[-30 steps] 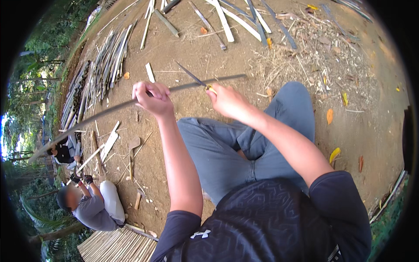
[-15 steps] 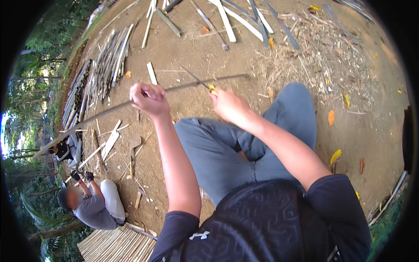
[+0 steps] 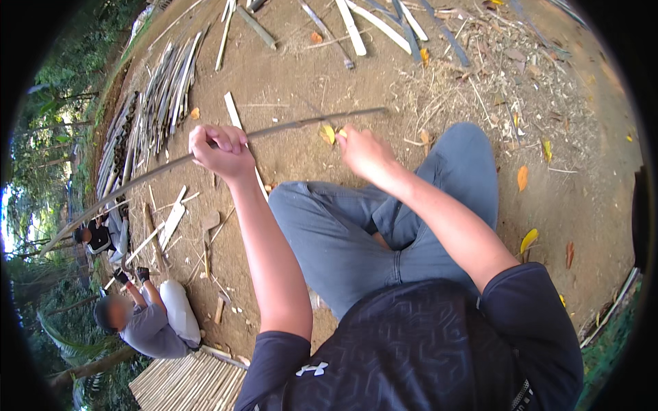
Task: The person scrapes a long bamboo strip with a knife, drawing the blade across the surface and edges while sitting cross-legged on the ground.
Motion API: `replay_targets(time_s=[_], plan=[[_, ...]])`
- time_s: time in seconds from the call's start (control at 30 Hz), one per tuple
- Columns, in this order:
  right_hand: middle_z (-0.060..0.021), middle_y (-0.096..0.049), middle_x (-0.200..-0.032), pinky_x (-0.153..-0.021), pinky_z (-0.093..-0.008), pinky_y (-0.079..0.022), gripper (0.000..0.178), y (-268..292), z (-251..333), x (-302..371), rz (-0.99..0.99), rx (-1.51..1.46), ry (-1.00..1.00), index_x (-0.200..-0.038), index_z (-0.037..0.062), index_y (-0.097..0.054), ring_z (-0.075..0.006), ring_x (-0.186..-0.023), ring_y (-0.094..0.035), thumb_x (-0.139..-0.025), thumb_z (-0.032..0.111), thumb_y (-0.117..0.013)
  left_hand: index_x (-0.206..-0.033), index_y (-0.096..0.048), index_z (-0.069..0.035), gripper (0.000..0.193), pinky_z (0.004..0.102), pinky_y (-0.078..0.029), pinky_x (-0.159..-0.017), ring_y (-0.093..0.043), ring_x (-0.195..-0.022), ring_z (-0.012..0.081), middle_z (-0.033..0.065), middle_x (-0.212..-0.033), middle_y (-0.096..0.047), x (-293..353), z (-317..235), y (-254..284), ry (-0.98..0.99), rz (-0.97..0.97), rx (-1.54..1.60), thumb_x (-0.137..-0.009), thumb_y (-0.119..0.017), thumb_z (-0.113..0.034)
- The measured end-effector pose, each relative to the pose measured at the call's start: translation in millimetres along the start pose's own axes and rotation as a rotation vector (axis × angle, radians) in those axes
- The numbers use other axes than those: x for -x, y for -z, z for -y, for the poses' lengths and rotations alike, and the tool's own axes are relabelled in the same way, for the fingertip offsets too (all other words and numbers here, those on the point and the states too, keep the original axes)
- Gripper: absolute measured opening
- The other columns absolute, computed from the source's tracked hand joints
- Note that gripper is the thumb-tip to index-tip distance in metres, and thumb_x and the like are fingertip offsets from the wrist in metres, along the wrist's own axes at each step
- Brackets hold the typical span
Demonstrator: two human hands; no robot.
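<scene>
My left hand (image 3: 221, 152) is closed around a long, thin, dark strip (image 3: 288, 127), perhaps split bamboo. The strip slants from the far left, past my fist, to a tip above my right hand. My right hand (image 3: 367, 154) grips a knife (image 3: 342, 133) by its yellow handle. Its narrow blade is smeared by motion, pointing up and left near the strip; whether it touches cannot be told. Beside the knife, a yellow leaf (image 3: 327, 133) shows against the ground. Both hands are out over the dirt, beyond my crossed legs (image 3: 336, 226).
Poles (image 3: 161, 96) lie stacked at the far left, and flat strips (image 3: 353, 31) at the far side. Shavings (image 3: 486, 75) cover the far right ground. A pale slat (image 3: 233, 109) lies beyond my left hand. Two people sit leftward, one in grey (image 3: 154, 325) near a pole mat (image 3: 185, 383).
My left hand has moved slightly left and up with the strip. My right hand has shifted a little to the right, and the knife blade has become blurred.
</scene>
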State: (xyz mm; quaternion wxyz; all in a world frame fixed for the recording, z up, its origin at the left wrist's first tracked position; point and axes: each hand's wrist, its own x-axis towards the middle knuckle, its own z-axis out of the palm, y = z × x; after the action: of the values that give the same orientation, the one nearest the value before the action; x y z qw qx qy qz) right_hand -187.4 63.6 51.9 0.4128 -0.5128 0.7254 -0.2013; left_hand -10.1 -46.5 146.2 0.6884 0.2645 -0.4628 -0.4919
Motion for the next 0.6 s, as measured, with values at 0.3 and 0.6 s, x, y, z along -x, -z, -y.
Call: replay_targets(time_s=[0.3,0.6], plan=[[-0.0172,-0.067,-0.084,-0.069,-0.0453,-0.056,0.038,-28,-66,-49,-0.16,0.11,0.096,-0.11,-0.0053,-0.057,-0.0313,-0.075,-0.068,-0.105,0.026,-0.036,-0.062,-0.041,-0.011,0.033,0.0273,-0.029,-0.034,-0.026,-0.034,0.009,-0.0026,-0.044,-0.027,-2,-2,-3,0.008,-0.025,-0.014,-0.092,-0.041,-0.023],[-0.0268,-0.068,-0.095,-0.08,-0.051,-0.053,0.042,-26,-82,-70,-0.205,-0.054,-0.12,-0.117,-0.0054,-0.053,-0.0407,-0.09,-0.068,-0.104,0.031,-0.036,-0.06,-0.04,-0.014,0.03,0.026,-0.027,-0.035,-0.025,-0.036,0.0074,-0.0042,-0.045,-0.029,-8,-1,-12,-0.001,-0.006,-0.066,-0.089,-0.04,-0.02]])
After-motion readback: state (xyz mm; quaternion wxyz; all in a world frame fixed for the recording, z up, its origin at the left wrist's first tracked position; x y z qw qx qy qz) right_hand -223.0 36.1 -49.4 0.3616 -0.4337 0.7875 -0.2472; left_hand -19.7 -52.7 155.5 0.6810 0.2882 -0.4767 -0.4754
